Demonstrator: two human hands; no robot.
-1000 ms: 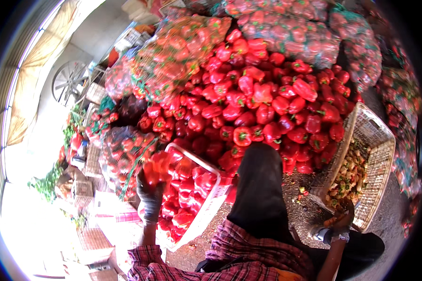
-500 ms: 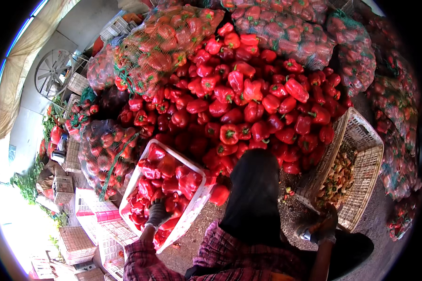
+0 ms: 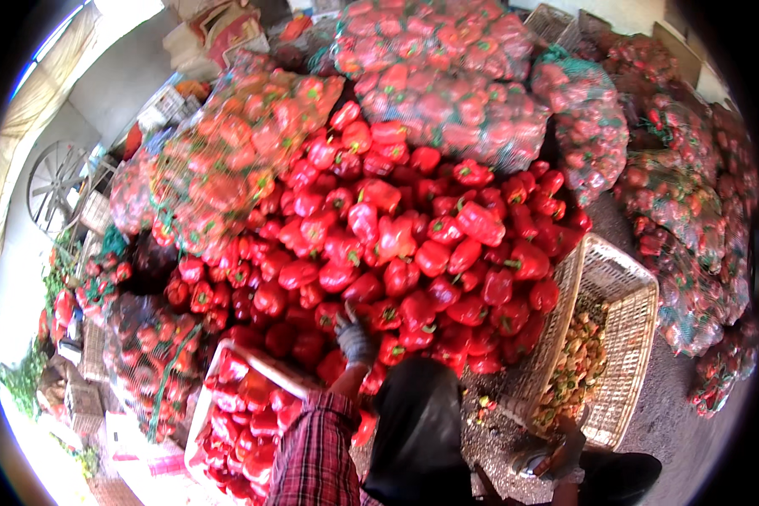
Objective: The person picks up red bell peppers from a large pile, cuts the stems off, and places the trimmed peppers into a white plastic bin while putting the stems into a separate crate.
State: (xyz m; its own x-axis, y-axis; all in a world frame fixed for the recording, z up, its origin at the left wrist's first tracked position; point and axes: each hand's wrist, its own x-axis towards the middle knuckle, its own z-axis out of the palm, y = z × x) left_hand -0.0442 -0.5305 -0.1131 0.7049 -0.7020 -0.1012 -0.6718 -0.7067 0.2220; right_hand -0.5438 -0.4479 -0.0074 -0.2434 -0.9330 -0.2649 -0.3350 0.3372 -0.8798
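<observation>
My gloved left hand (image 3: 354, 337) reaches into the large pile of red bell peppers (image 3: 430, 253), fingers extended and apart at peppers just above my left knee. A white plastic crate (image 3: 198, 434) full of red peppers lies left of that knee (image 3: 409, 422), partly behind my checked sleeve. My gloved right hand (image 3: 563, 451) is low at the near end of a pale basket (image 3: 632, 354) holding small trimmings (image 3: 578, 363); its fingers are curled on something I cannot make out.
Mesh sacks of peppers (image 3: 447, 110) are stacked behind and right of the pile, another (image 3: 143, 363) at left. Further left are stacked crates, green leaves, a large spoked wheel (image 3: 52, 185) and a tan sheet at the wall. The ground (image 3: 497, 396) is littered with bits.
My left hand lowered a pepper into the crate, let go, and moved right and forward onto the pile. My right hand stayed by the basket. The view shifted, so the pile sits lower-left in frame.
</observation>
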